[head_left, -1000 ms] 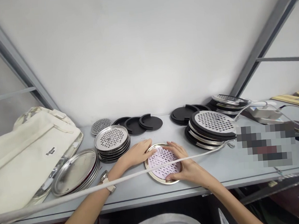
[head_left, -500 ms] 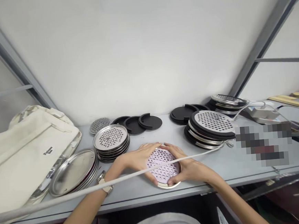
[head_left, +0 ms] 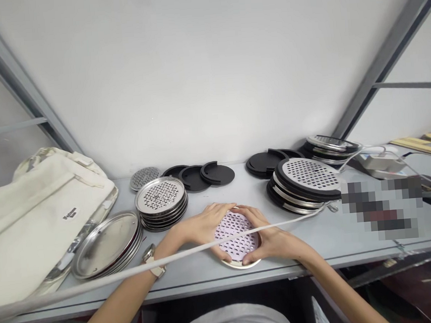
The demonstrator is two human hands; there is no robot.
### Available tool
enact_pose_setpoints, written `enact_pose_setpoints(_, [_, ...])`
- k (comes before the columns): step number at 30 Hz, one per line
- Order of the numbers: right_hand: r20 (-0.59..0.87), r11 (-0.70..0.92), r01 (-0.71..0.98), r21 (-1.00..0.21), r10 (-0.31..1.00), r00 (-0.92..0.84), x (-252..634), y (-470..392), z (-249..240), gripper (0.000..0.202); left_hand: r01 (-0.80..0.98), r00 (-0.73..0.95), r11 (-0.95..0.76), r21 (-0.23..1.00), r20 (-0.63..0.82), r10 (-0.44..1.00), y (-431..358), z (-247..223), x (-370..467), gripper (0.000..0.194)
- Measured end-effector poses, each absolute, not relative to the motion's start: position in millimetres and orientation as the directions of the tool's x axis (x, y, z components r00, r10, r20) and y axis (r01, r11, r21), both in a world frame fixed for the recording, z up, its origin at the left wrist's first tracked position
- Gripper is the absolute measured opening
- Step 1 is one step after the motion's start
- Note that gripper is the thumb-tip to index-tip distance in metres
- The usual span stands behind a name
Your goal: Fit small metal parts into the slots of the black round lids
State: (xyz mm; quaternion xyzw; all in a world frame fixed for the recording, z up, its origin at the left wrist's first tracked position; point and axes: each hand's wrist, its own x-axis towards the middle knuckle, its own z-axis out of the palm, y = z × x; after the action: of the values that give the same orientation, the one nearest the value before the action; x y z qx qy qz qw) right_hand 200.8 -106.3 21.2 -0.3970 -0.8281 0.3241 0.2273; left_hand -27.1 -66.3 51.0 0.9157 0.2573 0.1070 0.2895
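Note:
A round lilac disc (head_left: 239, 223), punched with rows of grater-like holes and set in a pale rim, lies at the front of the grey table. My left hand (head_left: 206, 229) curves round its left side, thumb on the near edge. From the right, my right hand (head_left: 269, 238) grips the same disc, its thumb also pressing near the front rim. The fingertips of both hands almost meet at the far edge. A white cord passes in front of the disc and hides a strip of it.
Left of my hands stand a stack of perforated metal discs (head_left: 160, 195) and a pile of plain metal lids (head_left: 106, 244). Black notched discs (head_left: 219, 174) lie behind. To the right is a stack of black-rimmed perforated discs (head_left: 308, 173). A cream bag (head_left: 36, 215) fills the left end; the white cord (head_left: 192, 250) crosses the foreground.
My left hand and its thumb have shifted slightly inward over the disc. The right hand keeps its hold, and the camera view has moved a little.

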Motion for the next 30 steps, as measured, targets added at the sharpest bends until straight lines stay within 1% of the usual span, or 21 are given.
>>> enact_pose_setpoints(5, [0.124, 0.481, 0.513, -0.711, 0.804, -0.581, 200.4, -106.8, 20.0, 0.105, 0.392, 0.846, -0.701, 0.596, 0.066, 0.529, -65.6, 50.6, -27.3, 0.118])
enact_pose_setpoints(11, [0.178, 0.491, 0.49, -0.72, 0.813, -0.554, 198.7, -108.2, 18.2, 0.101, 0.384, 0.855, -0.713, 0.586, 0.066, 0.514, -62.2, 45.4, -26.5, 0.111])
enact_pose_setpoints(15, [0.201, 0.493, 0.465, -0.735, 0.814, -0.545, 197.1, -107.9, 17.6, 0.099, 0.379, 0.861, -0.711, 0.592, 0.057, 0.506, -63.7, 48.4, -24.9, 0.113])
enact_pose_setpoints(18, [0.212, 0.494, 0.449, -0.744, 0.812, -0.544, 196.9, -107.2, 16.8, 0.099, 0.38, 0.847, -0.694, 0.611, 0.071, 0.526, -65.7, 49.6, -24.1, 0.113])
enact_pose_setpoints(21, [0.211, 0.5, 0.462, -0.732, 0.812, -0.544, 197.0, -106.5, 16.2, 0.098, 0.374, 0.837, -0.68, 0.631, 0.086, 0.54, -67.8, 49.7, -23.2, 0.111])
enact_pose_setpoints(26, [0.19, 0.493, 0.501, -0.712, 0.821, -0.538, 196.6, -106.5, 17.4, 0.095, 0.383, 0.826, -0.646, 0.66, 0.069, 0.56, -69.6, 49.9, -22.8, 0.109])
enact_pose_setpoints(30, [0.178, 0.482, 0.513, -0.71, 0.828, -0.531, 196.3, -107.4, 19.9, 0.091, 0.371, 0.818, -0.647, 0.666, 0.095, 0.567, -68.7, 47.9, -23.7, 0.108])
